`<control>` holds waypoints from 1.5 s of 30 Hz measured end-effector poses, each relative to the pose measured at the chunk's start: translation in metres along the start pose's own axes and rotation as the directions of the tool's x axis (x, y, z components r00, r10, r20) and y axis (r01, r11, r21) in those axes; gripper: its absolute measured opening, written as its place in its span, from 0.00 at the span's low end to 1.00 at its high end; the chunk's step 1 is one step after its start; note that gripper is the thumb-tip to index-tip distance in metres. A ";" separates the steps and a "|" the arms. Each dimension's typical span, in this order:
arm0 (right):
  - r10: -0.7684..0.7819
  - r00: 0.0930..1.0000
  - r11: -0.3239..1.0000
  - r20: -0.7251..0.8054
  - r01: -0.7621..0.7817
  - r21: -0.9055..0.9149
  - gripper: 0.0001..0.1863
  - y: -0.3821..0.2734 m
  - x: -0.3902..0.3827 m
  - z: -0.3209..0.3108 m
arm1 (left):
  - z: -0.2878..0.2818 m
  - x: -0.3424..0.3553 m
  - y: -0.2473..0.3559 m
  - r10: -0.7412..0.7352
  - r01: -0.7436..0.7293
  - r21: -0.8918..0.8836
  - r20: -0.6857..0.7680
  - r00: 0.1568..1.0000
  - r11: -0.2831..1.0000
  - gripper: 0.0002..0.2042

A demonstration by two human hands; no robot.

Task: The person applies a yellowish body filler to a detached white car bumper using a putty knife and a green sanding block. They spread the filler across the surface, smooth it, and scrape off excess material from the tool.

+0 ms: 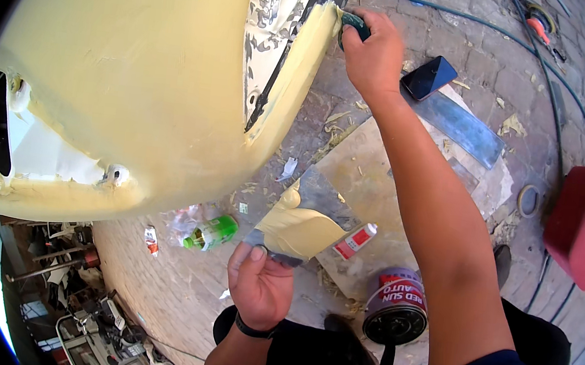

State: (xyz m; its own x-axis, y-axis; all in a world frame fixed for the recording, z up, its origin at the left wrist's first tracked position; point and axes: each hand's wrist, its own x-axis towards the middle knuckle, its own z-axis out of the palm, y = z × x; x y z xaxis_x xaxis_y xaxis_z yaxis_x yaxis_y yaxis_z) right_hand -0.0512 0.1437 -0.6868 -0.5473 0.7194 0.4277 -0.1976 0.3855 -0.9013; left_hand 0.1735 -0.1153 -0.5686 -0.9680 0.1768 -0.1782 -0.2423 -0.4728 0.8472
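Note:
A large car body panel [141,50], coated in pale yellow, fills the upper left. Along its right edge runs a strip of yellow filler [305,58] beside a dark trim and a patchy white area. My right hand [374,51], at the top of that strip, grips a dark green spreader [354,28] whose edge meets the panel. Lower down, my left hand [259,287] holds a flat metal plate [325,199] by its near corner, thumb on top. A thick mound of yellow putty [301,232] lies spread over the plate.
Below are a board [373,170], a blue-grey metal sheet [461,128], a phone [429,78], a red-and-white tube [355,241] and a can [397,306]. A green bottle [212,232] lies left. Right are a red block seat [582,226], hoses [567,80] and a sander [539,27].

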 end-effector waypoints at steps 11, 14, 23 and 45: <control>0.048 0.949 0.983 0.310 -0.100 0.153 0.13 -0.065 -0.134 -0.037 | 0.023 -0.005 -0.005 -0.017 0.017 0.011 0.009 1.000 1.000 0.17; 0.214 0.954 0.943 0.212 -0.258 0.210 0.14 -0.029 -0.078 -0.044 | 0.025 -0.010 -0.004 -0.018 0.018 0.008 0.001 1.000 1.000 0.16; 0.225 0.963 0.926 0.152 -0.259 0.276 0.19 0.021 0.022 -0.012 | 0.010 -0.020 -0.010 -0.057 0.053 0.058 0.076 0.995 0.997 0.17; 0.161 0.975 0.969 0.150 -0.185 0.163 0.12 -0.086 -0.152 -0.091 | -0.013 0.021 0.009 0.228 -0.177 0.423 -0.073 0.971 0.889 0.15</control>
State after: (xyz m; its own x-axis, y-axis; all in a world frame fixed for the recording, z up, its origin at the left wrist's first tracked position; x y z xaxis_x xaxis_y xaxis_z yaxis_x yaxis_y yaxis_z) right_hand 0.1231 0.0537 -0.6676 -0.6879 0.6770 0.2616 -0.2227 0.1461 -0.9639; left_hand 0.1505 -0.1272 -0.5712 -0.9999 0.0006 -0.0160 -0.0160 -0.0862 0.9961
